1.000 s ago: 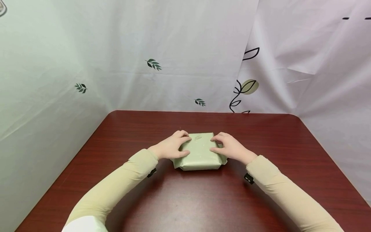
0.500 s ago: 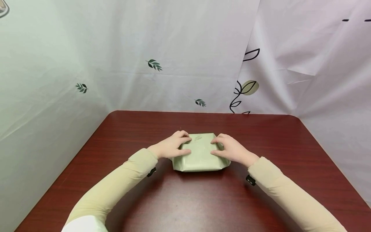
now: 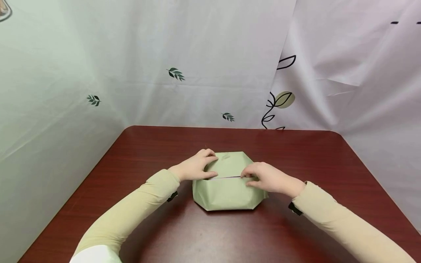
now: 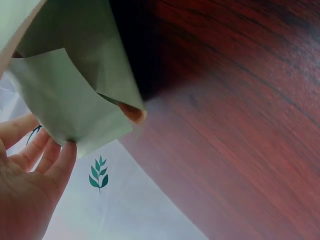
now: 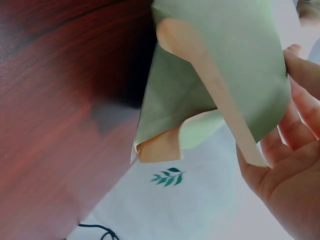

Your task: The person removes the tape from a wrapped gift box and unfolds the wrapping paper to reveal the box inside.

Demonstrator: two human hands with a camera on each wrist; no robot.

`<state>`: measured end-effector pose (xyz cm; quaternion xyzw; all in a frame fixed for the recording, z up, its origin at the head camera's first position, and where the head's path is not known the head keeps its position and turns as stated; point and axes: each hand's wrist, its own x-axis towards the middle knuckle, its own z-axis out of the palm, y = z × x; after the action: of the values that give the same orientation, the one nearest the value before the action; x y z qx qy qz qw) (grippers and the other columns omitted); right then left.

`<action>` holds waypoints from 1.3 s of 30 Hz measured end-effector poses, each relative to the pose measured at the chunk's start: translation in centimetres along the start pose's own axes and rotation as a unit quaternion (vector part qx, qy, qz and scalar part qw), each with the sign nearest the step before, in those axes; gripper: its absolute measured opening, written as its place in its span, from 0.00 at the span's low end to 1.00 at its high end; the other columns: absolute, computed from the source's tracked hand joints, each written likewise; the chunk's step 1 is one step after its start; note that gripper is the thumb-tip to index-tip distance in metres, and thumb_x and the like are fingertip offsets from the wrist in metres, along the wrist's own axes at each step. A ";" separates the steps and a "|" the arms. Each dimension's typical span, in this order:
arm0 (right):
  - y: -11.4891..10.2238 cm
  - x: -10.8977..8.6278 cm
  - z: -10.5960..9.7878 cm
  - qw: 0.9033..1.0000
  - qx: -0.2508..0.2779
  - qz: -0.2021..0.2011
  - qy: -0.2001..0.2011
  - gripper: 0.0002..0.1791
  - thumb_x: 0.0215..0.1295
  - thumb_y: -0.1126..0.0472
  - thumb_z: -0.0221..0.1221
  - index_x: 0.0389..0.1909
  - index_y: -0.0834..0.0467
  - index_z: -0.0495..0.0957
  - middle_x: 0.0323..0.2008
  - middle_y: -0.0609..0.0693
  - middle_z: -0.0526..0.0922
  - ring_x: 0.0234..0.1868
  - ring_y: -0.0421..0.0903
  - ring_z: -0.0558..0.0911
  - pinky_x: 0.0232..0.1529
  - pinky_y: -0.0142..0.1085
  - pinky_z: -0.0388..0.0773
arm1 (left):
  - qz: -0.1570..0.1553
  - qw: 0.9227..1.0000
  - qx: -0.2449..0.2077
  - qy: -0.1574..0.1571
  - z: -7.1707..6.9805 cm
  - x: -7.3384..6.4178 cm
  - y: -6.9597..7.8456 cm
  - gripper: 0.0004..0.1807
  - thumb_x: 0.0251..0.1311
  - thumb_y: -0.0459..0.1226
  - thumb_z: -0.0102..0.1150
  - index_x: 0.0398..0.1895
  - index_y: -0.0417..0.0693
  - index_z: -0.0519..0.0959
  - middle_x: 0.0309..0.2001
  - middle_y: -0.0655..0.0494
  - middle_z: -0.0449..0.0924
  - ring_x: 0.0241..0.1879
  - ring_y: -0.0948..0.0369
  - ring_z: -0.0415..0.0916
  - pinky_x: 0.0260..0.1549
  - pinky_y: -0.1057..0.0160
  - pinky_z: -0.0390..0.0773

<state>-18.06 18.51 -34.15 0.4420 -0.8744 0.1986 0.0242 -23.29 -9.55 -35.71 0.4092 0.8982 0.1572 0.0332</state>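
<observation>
A package in pale green wrapping paper [image 3: 230, 193] sits mid-table. A slit runs across its top, showing a thin white and purple line. My left hand [image 3: 196, 165] holds the package's left side, thumb by the slit and fingers farther back. The left wrist view shows its fingertips at a folded end flap [image 4: 70, 100]. My right hand [image 3: 269, 177] pinches the near sheet's edge at the slit's right end. In the right wrist view the paper's right end [image 5: 240, 60] gapes loosely, with a tan inner side [image 5: 160, 145]. What lies inside is mostly hidden.
The package stands on a dark red wood-grain table [image 3: 158, 233]. A whitish curtain [image 3: 210, 54] with printed leaves hangs behind the table's far edge and along both sides. A dark wrist-camera piece [image 3: 295, 209] sits under the right sleeve.
The near sheet has come away from the top and bulges toward me, opening the slit. My right hand has moved nearer and slightly right. My left hand has hardly moved.
</observation>
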 end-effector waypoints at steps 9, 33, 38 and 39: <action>-2.5 -0.6 -1.2 0.995 0.041 -0.019 -0.084 0.17 0.51 0.67 0.68 0.42 0.54 0.77 0.22 0.36 0.67 0.27 0.30 0.67 0.30 0.24 0.69 | 0.011 1.000 0.003 0.018 0.0 -0.1 0.2 0.31 0.59 0.48 0.61 0.59 0.37 0.72 0.56 0.47 0.67 0.57 0.52 0.64 0.56 0.57 0.69; -6.8 -2.7 1.9 0.956 -0.011 -0.136 -0.260 0.19 0.42 0.70 0.67 0.38 0.50 0.81 0.17 0.35 0.68 0.24 0.24 0.67 0.36 0.13 0.65 | 0.002 1.000 0.008 0.015 0.1 -0.2 0.4 0.32 0.59 0.48 0.61 0.60 0.36 0.71 0.56 0.46 0.67 0.57 0.51 0.64 0.55 0.57 0.69; -6.7 -3.0 3.0 0.953 -0.016 -0.136 -0.270 0.19 0.43 0.67 0.68 0.39 0.49 0.81 0.17 0.34 0.68 0.24 0.24 0.67 0.36 0.12 0.64 | 0.003 1.000 0.006 0.015 0.0 -0.3 0.5 0.32 0.59 0.47 0.61 0.60 0.36 0.71 0.56 0.46 0.67 0.56 0.51 0.64 0.55 0.57 0.69; -6.7 -3.0 3.2 0.952 -0.019 -0.137 -0.272 0.19 0.43 0.67 0.68 0.39 0.49 0.81 0.17 0.34 0.68 0.24 0.24 0.66 0.35 0.12 0.63 | 0.002 1.000 0.005 0.015 0.0 -0.2 0.5 0.32 0.59 0.47 0.61 0.60 0.36 0.71 0.56 0.46 0.67 0.56 0.51 0.64 0.55 0.57 0.69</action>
<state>-10.54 16.09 -35.56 0.5939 -0.7828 0.0492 -0.1788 -22.79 -9.45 -35.58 0.4093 0.8984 0.1584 0.0175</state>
